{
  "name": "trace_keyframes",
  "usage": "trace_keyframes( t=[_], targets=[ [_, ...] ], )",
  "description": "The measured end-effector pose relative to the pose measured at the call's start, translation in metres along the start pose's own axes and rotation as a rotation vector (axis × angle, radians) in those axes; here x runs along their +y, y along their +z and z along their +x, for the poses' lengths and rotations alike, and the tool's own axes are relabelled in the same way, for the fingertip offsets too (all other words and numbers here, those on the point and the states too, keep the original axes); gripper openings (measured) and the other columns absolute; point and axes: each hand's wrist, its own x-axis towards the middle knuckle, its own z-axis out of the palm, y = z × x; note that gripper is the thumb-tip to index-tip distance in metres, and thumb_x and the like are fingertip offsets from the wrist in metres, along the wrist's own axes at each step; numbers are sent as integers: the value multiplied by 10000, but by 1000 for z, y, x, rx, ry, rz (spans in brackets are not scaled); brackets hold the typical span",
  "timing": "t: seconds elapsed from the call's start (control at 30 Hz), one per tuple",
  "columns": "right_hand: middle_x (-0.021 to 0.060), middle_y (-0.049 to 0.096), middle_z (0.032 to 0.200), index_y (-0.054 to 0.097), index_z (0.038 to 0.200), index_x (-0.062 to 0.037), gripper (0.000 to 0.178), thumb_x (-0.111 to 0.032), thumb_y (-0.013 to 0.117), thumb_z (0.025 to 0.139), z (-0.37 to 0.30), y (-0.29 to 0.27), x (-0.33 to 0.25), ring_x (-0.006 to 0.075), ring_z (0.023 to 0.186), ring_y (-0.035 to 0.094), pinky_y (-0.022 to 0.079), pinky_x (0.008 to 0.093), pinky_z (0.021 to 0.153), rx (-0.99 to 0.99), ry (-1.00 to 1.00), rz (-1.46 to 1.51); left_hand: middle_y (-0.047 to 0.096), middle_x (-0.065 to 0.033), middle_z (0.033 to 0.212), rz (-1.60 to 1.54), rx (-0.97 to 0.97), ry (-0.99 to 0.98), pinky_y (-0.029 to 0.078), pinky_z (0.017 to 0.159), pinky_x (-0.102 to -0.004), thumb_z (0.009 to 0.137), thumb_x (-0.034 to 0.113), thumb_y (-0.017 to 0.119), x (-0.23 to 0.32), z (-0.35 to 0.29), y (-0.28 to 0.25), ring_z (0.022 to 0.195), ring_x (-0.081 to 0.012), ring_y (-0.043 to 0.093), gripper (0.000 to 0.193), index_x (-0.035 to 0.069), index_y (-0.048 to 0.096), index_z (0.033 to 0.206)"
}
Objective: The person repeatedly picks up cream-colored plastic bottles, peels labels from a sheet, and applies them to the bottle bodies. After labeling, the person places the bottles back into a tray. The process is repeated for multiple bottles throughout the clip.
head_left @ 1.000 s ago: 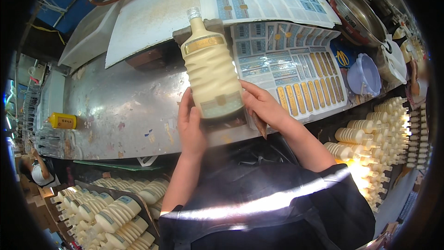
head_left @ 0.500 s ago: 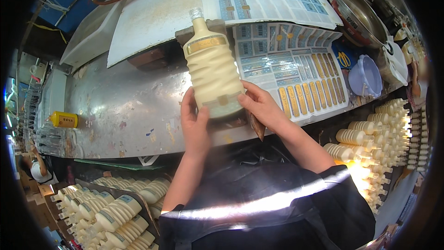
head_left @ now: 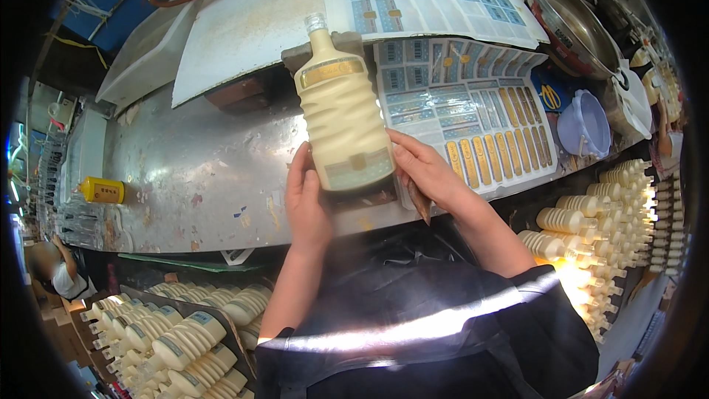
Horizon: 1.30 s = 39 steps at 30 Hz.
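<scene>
A cream bottle (head_left: pixel 343 114) with wavy sides and a clear threaded neck lies tilted back against a dark grey rest (head_left: pixel 362 47) on the metal bench. It bears a gold label (head_left: pixel 332 71) at the shoulder and a pale blue-green label (head_left: pixel 358 171) low on its front. My left hand (head_left: pixel 305 199) grips the lower left side, thumb toward the front and fingers partly behind. On the lower right side, my right hand (head_left: pixel 432 171) curls round the edge, some fingers hidden. Beneath that hand, a brown pointed flat piece (head_left: pixel 421 203) sticks out; whether the hand touches it is unclear.
Label sheets (head_left: pixel 458 118) with blue and gold stickers spread to the right of the bottle. Farther right stand a lilac bucket (head_left: pixel 583 125) and a large metal pan (head_left: pixel 576 18). A yellow container (head_left: pixel 102 191) sits left. Stacked cream bottles (head_left: pixel 185 340) flank the bench below.
Both thumbs have come off the bottle's front face toward its sides, uncovering the lower label. The bottle has shifted very slightly right.
</scene>
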Motion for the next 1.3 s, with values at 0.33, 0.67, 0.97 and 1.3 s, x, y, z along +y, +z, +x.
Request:
trace_keyframes(
  t=[0.33,0.67,0.97,1.3],
  targets=[
    [87,696,1106,478,1517,-41,491,-228,531,1065,4,9,4,130,992,637,534,308,893,76,-246,-69,495,-142,1494,-5,-17,-13,364,1167,-383,1052,73,482,2,-3,-2,1378,-224,472,443,-21,440,1483],
    [81,700,926,504,1490,-30,540,-240,630,1009,3,15,1,109,800,644,544,286,709,101,-142,-56,509,-152,1438,62,27,0,369,1150,-386,986,76,615,2,-2,8,1331,-233,488,486,-13,444,1431],
    [38,654,918,497,1495,-14,542,-270,601,1028,2,11,3,91,798,595,506,258,711,99,-93,-68,503,-152,1445,7,40,-9,370,1149,-395,964,75,622,0,-1,10,1341,-236,480,526,-8,433,1448],
    [-43,582,845,544,1474,-34,444,-176,494,1057,-8,8,-15,30,747,486,435,194,653,-43,-88,193,410,-170,1556,818,-98,228,285,1207,-425,853,214,790,1,-8,-5,1451,-306,382,885,-10,330,1576]
  ],
)
